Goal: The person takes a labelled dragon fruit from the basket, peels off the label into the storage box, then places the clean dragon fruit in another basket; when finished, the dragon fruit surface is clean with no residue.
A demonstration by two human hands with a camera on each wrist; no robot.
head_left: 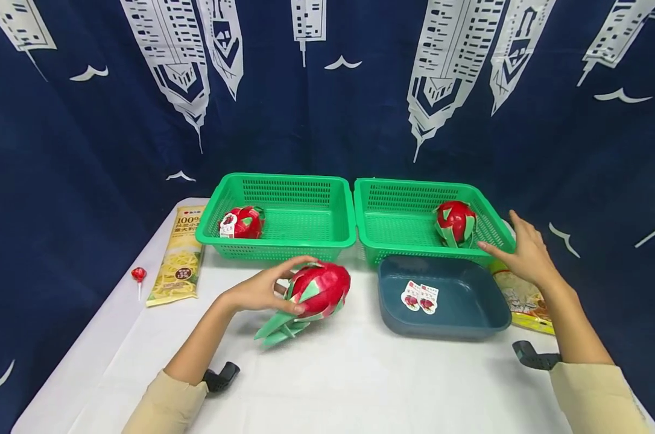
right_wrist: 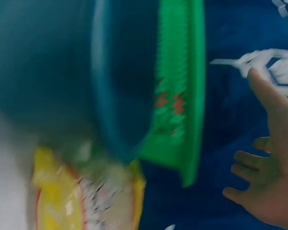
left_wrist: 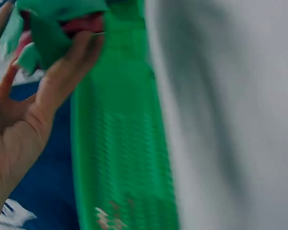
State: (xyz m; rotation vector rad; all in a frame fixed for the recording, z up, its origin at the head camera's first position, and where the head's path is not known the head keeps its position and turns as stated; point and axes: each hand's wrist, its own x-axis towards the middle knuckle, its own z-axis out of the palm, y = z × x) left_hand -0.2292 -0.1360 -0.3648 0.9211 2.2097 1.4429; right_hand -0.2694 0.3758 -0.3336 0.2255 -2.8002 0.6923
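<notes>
My left hand (head_left: 265, 292) grips a red dragon fruit (head_left: 324, 286) with long green scales, tilted above the white table. In the left wrist view, its green scales (left_wrist: 53, 36) show between thumb and fingers. My right hand (head_left: 528, 253), fingers spread and holding nothing, is at the right end of the right green basket (head_left: 414, 243). Inside that basket sits another dragon fruit (head_left: 455, 222). The left green basket (head_left: 273, 244) has a dragon fruit (head_left: 247, 223) with a white tag. A dark blue basin (head_left: 441, 330) holds two dragon fruit stickers (head_left: 420, 297).
A yellow pasta packet (head_left: 178, 259) lies left of the baskets, with a red lollipop (head_left: 139, 275) beside it. Another yellow packet (head_left: 523, 295) lies partly under the basin's right side and my right arm. A dark blue curtain (head_left: 306, 120) hangs behind the table.
</notes>
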